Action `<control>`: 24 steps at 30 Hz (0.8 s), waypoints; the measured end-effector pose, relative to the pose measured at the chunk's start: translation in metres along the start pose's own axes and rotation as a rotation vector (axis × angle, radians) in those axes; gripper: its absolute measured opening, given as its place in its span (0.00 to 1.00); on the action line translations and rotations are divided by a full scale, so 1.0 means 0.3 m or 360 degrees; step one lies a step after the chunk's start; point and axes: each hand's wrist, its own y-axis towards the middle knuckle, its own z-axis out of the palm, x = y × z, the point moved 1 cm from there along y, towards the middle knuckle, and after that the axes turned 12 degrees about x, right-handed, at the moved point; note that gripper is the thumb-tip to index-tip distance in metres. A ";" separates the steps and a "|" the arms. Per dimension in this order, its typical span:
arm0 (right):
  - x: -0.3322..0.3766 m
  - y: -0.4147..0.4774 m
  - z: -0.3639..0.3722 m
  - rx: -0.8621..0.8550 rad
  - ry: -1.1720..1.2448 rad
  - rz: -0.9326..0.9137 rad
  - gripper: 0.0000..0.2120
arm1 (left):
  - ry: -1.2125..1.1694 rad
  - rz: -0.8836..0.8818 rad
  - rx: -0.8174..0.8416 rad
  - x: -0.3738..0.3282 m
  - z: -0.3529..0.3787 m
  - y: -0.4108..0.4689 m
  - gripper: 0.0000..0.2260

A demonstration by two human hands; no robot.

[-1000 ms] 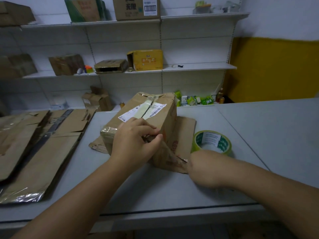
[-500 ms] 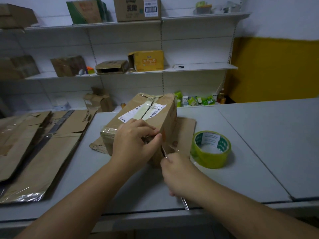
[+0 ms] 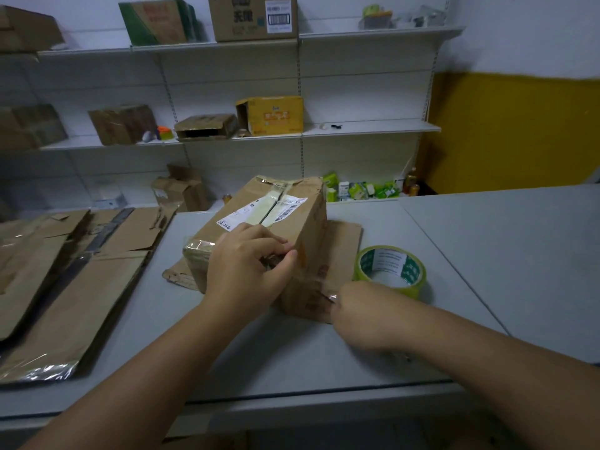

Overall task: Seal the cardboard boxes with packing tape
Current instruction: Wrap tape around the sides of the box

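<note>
Right hand (image 3: 355, 308) swung rightward to near corner of worn brown cardboard box (image 3: 311, 235), curled, blurred, cannot tell what it holds, left hand (image 3: 246, 264) pinching box's near top edge

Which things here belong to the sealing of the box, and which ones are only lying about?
In use: cardboard box, held by the left hand; right hand at its near corner; tape roll beside it.
Lying about: flattened cardboard at the left; yellow box on the shelf; green packets behind the table.
</note>
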 end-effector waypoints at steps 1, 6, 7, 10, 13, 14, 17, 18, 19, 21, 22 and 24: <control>-0.014 -0.008 -0.012 -0.0037 0.0044 0.0008 0.12 | 0.0002 -0.0006 0.0004 -0.001 0.001 0.000 0.16; -0.070 -0.019 -0.076 -0.0365 0.0492 -0.0047 0.12 | 0.0003 -0.0014 0.0001 -0.002 -0.001 -0.003 0.16; -0.069 -0.018 -0.076 -0.0416 0.0476 -0.0064 0.13 | 0.0008 -0.0017 0.0001 -0.002 -0.001 -0.003 0.16; -0.068 -0.013 -0.073 -0.0682 0.0604 -0.0156 0.14 | 0.0020 -0.0017 -0.0015 -0.003 -0.003 -0.006 0.16; -0.038 0.025 -0.073 -0.0918 0.0860 -0.0269 0.06 | 0.0044 -0.0005 -0.0040 -0.005 -0.001 -0.008 0.15; -0.020 0.050 -0.066 -0.0871 0.0928 -0.0303 0.04 | 0.0047 0.0003 -0.0047 -0.004 0.000 -0.008 0.15; 0.016 0.128 -0.009 -0.0684 0.0788 -0.0308 0.04 | 0.0052 0.0018 -0.0048 0.000 0.004 -0.010 0.14; 0.014 0.138 0.004 -0.0691 0.0630 -0.0282 0.07 | 0.0045 0.0014 -0.0039 0.001 0.003 -0.011 0.14; 0.004 0.138 0.011 -0.0718 0.0494 -0.0240 0.10 | 0.0034 0.0011 -0.0032 0.003 0.001 -0.011 0.14; -0.029 0.126 0.009 -0.0740 0.0365 -0.0170 0.16 | 0.0009 0.0005 -0.0032 0.006 -0.002 -0.009 0.14; -0.050 0.119 0.002 -0.0731 0.0329 -0.0135 0.17 | 0.0003 0.0005 -0.0024 0.005 -0.002 -0.008 0.14; -0.096 0.098 -0.015 -0.0691 0.0262 -0.0064 0.19 | -0.0001 0.0007 0.0014 0.006 -0.001 -0.005 0.13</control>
